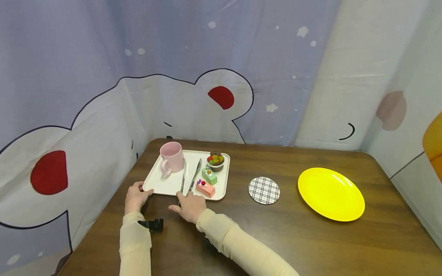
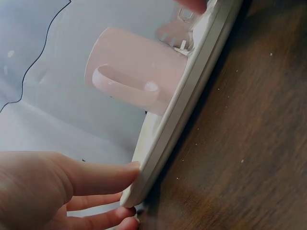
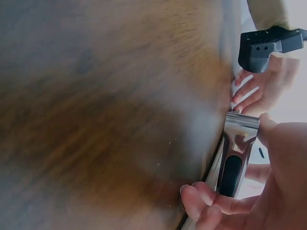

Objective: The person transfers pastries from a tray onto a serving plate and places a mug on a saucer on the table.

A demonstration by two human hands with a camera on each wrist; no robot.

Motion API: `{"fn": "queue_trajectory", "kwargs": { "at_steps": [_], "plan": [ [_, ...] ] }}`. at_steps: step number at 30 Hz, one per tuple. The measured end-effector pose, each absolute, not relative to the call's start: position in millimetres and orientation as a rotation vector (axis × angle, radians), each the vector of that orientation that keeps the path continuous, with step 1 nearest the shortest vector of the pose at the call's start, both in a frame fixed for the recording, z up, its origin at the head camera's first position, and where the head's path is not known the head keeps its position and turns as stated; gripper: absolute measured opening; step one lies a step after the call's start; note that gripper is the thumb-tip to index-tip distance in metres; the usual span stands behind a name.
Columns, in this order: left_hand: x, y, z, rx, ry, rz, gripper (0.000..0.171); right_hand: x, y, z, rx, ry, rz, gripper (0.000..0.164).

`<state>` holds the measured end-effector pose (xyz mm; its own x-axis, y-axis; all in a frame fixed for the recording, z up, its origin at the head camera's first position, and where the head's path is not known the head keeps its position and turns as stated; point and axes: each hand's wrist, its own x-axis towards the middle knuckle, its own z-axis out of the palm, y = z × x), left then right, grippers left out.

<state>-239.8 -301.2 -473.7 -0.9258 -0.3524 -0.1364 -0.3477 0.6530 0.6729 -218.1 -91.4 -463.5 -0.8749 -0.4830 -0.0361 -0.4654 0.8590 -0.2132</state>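
Observation:
At the left end of the table, my left hand [image 1: 135,197] pinches the near-left corner of a white tray [image 1: 155,183]. In the left wrist view its thumb lies over the rim and its fingers are underneath. A pink mug [image 1: 173,156] stands upright on the tray. My right hand [image 1: 192,207] holds the near end of metal tongs [image 1: 197,174], whose spread arms lie across the tray. The right wrist view shows their bent end and black grip [image 3: 231,175] between thumb and fingers. Right of the tongs sit a fruit cup [image 1: 216,162], a green cake slice [image 1: 209,176] and a pink cake slice [image 1: 206,189].
A round checked coaster [image 1: 264,190] lies right of the tray on the brown wooden table [image 1: 276,230]. Farther right is a yellow plate [image 1: 331,195]. A patterned curtain [image 1: 276,57] hangs behind the table. A black camera [image 1: 156,225] is strapped to the left wrist.

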Motion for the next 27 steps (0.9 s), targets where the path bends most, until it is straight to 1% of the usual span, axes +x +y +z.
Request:
{"fn": "queue_trajectory", "kwargs": {
  "at_steps": [4,11,14,16,21,27],
  "plan": [
    [-240,-302,-474,0.6,-2.855,-1.155,0.061,-220,-89,-466,-0.785,2.955,-0.364,0.045],
    [-241,-303,-477,0.588,-2.845,-1.162,0.06,-215,-77,-473,-0.815,3.078,-0.619,0.017],
    [-241,-302,-477,0.593,-2.845,-1.169,0.06,-210,-70,-475,-0.816,3.099,-0.733,0.008],
    [-241,-301,-477,0.596,-2.847,-1.174,0.061,-207,-65,-476,-0.812,3.087,-0.789,0.007],
    [-240,-301,-476,0.587,-2.856,-1.173,0.061,-201,-55,-477,-0.791,3.047,-0.868,0.013],
    [-240,-300,-475,0.578,-2.869,-1.173,0.062,-201,-45,-471,-0.856,3.003,-0.867,0.016]
  ]
}}
